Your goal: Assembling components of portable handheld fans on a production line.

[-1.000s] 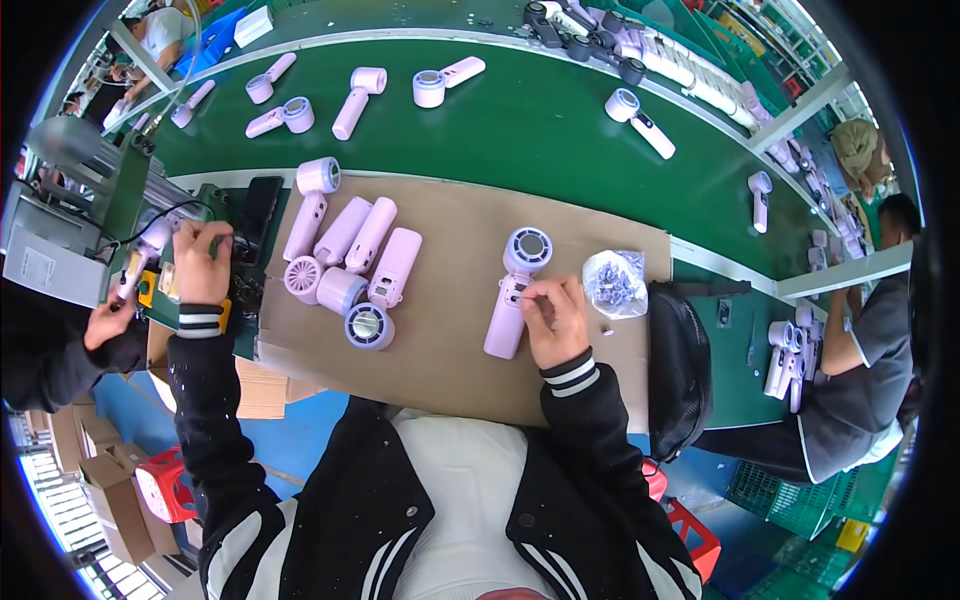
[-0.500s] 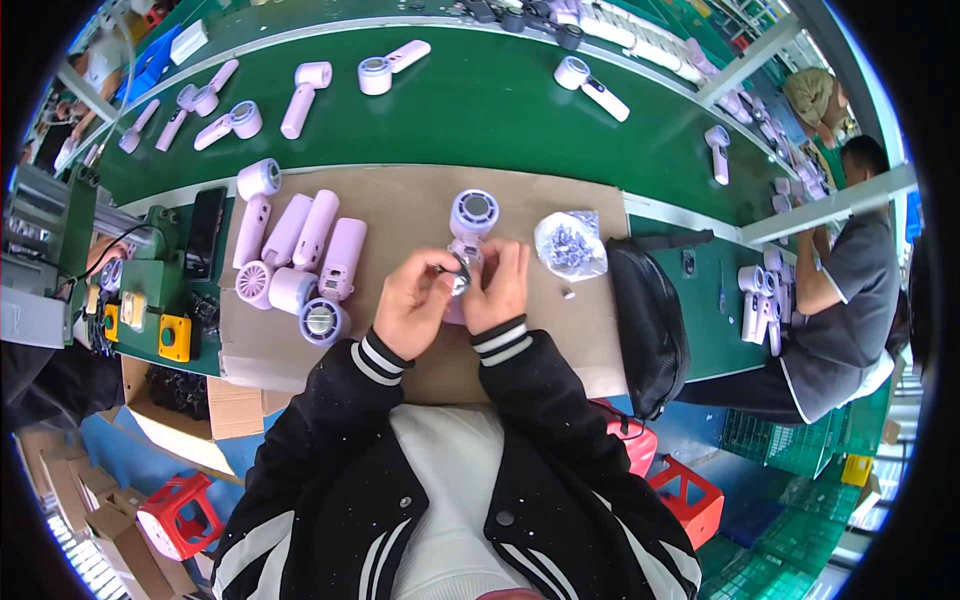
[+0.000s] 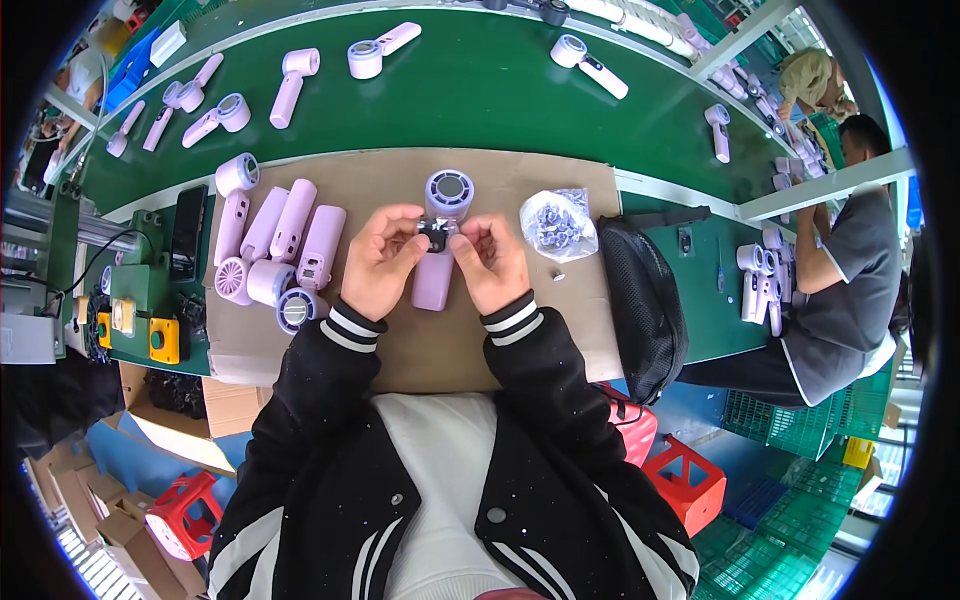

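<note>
Head view: A small black part (image 3: 437,234) is pinched over a lilac fan (image 3: 431,283) by the left hand (image 3: 382,262) and right hand (image 3: 493,264), fingertips nearly together, seemingly to steady it in plain sight. The fan lies flat on a cardboard sheet (image 3: 560,345), probably protecting it from the table (image 3: 450,110); a clear bag (image 3: 558,224) of small pieces rests beyond, apparently for easy reach.

no legible lettering, no readable labels or brands, no numbers or signs clear enough to read
</note>
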Demonstrator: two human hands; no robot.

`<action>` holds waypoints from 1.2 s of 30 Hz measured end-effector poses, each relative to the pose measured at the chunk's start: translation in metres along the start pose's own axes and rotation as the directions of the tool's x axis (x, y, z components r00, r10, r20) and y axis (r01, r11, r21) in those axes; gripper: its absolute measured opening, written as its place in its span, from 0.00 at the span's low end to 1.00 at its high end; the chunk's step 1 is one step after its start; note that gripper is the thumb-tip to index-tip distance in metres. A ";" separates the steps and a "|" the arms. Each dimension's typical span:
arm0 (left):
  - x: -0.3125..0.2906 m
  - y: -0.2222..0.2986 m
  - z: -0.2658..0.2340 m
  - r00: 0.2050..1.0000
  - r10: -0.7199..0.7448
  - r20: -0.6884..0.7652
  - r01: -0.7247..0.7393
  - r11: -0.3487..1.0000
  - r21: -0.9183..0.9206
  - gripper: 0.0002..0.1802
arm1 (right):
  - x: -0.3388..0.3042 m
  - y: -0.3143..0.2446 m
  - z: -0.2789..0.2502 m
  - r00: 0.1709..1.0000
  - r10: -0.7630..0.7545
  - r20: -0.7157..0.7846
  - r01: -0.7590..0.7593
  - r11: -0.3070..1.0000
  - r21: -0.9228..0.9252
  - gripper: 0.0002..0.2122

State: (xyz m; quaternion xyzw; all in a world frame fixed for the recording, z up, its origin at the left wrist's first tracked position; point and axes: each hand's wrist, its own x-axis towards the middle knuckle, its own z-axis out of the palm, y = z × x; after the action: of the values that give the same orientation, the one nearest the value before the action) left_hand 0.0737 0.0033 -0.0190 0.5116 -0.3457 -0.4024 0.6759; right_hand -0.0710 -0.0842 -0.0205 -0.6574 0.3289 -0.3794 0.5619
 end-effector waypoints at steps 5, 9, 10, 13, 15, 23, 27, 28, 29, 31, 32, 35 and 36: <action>0.004 0.005 0.008 0.994 -0.003 0.109 -0.027 0.962 0.272 0.23 | -0.001 0.003 -0.004 0.989 0.013 0.144 -0.004 0.998 -0.059 0.05; 0.004 0.007 0.020 0.932 0.358 0.061 -0.295 0.649 0.702 0.24 | 0.002 0.011 -0.012 1.000 -0.022 0.020 0.018 0.989 0.149 0.03; 0.004 0.005 0.022 0.932 0.357 0.056 -0.290 0.648 0.705 0.24 | 0.002 0.011 -0.014 0.999 -0.019 0.025 0.015 0.988 0.152 0.03; 0.001 -0.010 0.029 0.947 0.320 -0.008 -0.241 0.731 0.639 0.25 | 0.002 0.008 -0.022 1.000 0.008 0.014 -0.011 0.978 0.207 0.03; -0.001 -0.020 0.033 0.951 0.306 -0.036 -0.221 0.759 0.613 0.25 | 0.000 0.007 -0.024 1.000 0.018 0.017 -0.022 0.975 0.222 0.03; -0.005 -0.031 0.030 0.964 0.190 -0.185 -0.134 0.951 0.279 0.21 | -0.001 0.003 -0.010 0.985 0.171 -0.022 -0.163 0.965 0.207 0.04; 0.001 -0.004 0.016 0.993 0.073 -0.095 -0.009 0.837 0.547 0.20 | 0.000 0.003 0.003 0.997 0.045 -0.057 -0.046 0.999 -0.015 0.06; 0.003 0.004 0.011 0.998 0.024 -0.066 0.029 0.707 0.707 0.20 | 0.001 0.003 0.007 0.998 -0.015 -0.055 0.008 0.991 -0.136 0.07; 0.003 0.009 0.008 0.998 -0.030 -0.049 0.057 0.543 0.838 0.21 | 0.001 0.004 0.011 0.996 -0.075 -0.045 0.062 0.965 -0.254 0.08; 0.003 -0.001 0.006 0.998 0.061 0.002 -0.031 0.479 0.877 0.25 | 0.001 -0.006 0.013 0.997 -0.053 -0.054 0.024 0.897 -0.441 0.10; 0.005 0.001 0.008 0.998 0.066 -0.007 -0.024 0.463 0.886 0.25 | 0.001 -0.003 0.010 0.997 -0.057 -0.046 0.032 0.905 -0.424 0.10; 0.007 0.001 0.006 0.996 -0.077 0.033 0.034 0.725 0.688 0.22 | 0.003 0.008 0.005 0.996 -0.080 0.040 0.088 0.811 -0.579 0.11; 0.006 -0.006 0.004 0.999 -0.042 0.033 0.014 0.800 0.600 0.22 | 0.003 0.008 0.004 0.993 -0.062 0.096 0.107 0.810 -0.577 0.12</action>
State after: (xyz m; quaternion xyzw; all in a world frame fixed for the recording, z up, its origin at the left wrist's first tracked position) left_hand 0.0718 -0.0042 -0.0234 0.6952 -0.4625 -0.2935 0.4656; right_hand -0.0659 -0.0861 -0.0283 -0.8247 0.3788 -0.2614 0.3288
